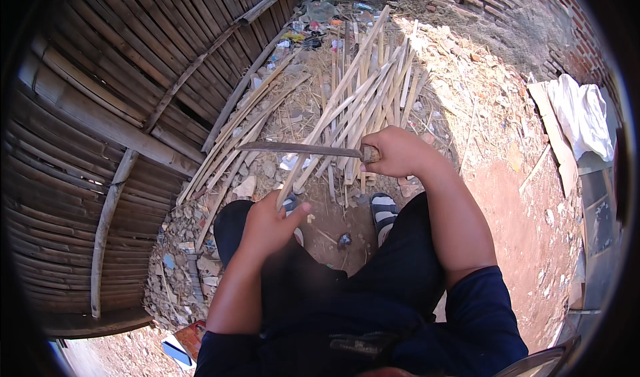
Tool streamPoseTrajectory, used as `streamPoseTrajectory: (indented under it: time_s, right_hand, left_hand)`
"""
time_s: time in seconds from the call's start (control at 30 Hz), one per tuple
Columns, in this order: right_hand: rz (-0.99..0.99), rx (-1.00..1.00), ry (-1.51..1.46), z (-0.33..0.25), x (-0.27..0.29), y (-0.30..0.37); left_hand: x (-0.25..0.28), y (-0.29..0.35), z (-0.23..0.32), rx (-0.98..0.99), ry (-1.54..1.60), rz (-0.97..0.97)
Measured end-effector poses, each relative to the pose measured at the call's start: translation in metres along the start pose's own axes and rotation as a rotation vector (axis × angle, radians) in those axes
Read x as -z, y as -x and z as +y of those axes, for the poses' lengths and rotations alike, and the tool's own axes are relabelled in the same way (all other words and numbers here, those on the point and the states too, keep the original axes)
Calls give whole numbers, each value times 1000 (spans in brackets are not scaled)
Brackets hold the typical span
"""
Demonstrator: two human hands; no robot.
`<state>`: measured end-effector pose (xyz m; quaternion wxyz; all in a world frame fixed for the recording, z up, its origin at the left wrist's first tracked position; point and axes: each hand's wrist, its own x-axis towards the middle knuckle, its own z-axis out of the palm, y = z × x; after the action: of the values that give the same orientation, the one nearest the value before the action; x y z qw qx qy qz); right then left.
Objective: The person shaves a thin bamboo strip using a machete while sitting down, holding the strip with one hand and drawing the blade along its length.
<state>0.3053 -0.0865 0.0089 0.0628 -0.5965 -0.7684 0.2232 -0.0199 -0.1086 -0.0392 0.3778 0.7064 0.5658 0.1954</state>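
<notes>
A heap of split bamboo strips (373,90) lies on the dirt ground (507,204) beyond the sandalled feet, with a woven bamboo wall (100,110) at left and white cloth (583,114) at far right. The right hand (399,152) is clamped on a machete (300,150), blade pointing left, lying crosswise. The left hand (267,225) is closed round a long bamboo slat (333,100) whose long axis runs away to the far right, passing under the blade

Bamboo strip (333,94): long, pale, thin; slanting from lower left up to upper right, lower end being gripped. Knife (300,149): long dark blade, wooden handle; lying roughly horizontal, crossing over the strip, tip pointing left.
</notes>
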Motion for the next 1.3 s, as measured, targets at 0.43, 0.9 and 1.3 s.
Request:
streamPoseTrajectory:
  time_s: [0.43, 0.9, 1.3]
  right_hand:
    - [41, -24, -54, 16, 2, 1]
    - [94, -17, -38, 18, 3, -1]
    - [32, 55, 134, -24, -7, 1]
  left_hand:
    - [5, -1, 7, 19, -23, -46]
    - [2, 1, 8, 7, -12, -21]
    - [2, -3, 0, -18, 83, -15]
